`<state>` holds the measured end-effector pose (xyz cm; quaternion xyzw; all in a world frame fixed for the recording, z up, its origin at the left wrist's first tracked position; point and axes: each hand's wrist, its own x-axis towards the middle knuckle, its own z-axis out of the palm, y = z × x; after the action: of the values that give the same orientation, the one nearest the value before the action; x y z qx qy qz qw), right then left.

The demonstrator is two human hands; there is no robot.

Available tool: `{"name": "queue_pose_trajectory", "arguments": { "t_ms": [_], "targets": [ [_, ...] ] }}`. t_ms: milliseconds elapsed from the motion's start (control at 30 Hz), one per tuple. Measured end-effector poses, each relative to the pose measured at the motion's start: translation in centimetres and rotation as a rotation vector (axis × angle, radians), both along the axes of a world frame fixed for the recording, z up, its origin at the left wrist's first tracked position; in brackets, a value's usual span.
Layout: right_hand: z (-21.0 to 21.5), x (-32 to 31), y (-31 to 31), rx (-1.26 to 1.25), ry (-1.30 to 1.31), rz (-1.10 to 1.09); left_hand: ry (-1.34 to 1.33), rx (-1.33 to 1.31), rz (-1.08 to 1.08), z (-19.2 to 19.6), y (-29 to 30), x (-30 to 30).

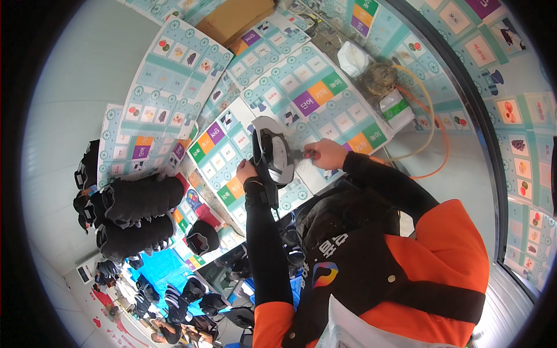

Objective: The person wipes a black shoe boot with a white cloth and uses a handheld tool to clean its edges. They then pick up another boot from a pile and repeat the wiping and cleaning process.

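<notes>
A black cap with a pale lining (280, 153) is tipped on its side over the patterned tabletop, its open inside facing right. My left hand (246, 171) is closed at the cap's left edge, gripping it. To the right of the cap, my right hand (328, 155) is closed around a small dark tool with a red part (308, 155). The tool's blurred dark end points at the cap's inside, close to it; whether they touch I cannot tell. The fingertips of both hands are partly hidden.
Long nested stacks of black caps (142, 200) stand at the left, near a single cap (202, 238). A cardboard box (235, 20) sits at the far edge. Yellow and orange hoses (447, 145) curve at the right beside a white bag (352, 59). Other people are at the lower left.
</notes>
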<state>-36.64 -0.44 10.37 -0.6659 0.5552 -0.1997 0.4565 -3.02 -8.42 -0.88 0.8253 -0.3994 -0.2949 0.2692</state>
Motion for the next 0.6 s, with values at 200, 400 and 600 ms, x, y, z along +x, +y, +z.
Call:
{"name": "queue_pose_trajectory", "arguments": {
  "t_ms": [200,400,600],
  "targets": [
    [0.2,-1.2,-0.5,0.046,0.058,0.096,-0.022,-0.034,-0.003,-0.2,0.1,-0.2],
    [0.7,-1.3,0.0,-0.010,0.030,-0.158,0.080,-0.083,0.058,-0.2,0.3,0.1],
    [0.1,-1.4,1.4,0.089,0.065,0.067,0.048,-0.027,0.019,0.2,0.1,-0.3]
  ]
}}
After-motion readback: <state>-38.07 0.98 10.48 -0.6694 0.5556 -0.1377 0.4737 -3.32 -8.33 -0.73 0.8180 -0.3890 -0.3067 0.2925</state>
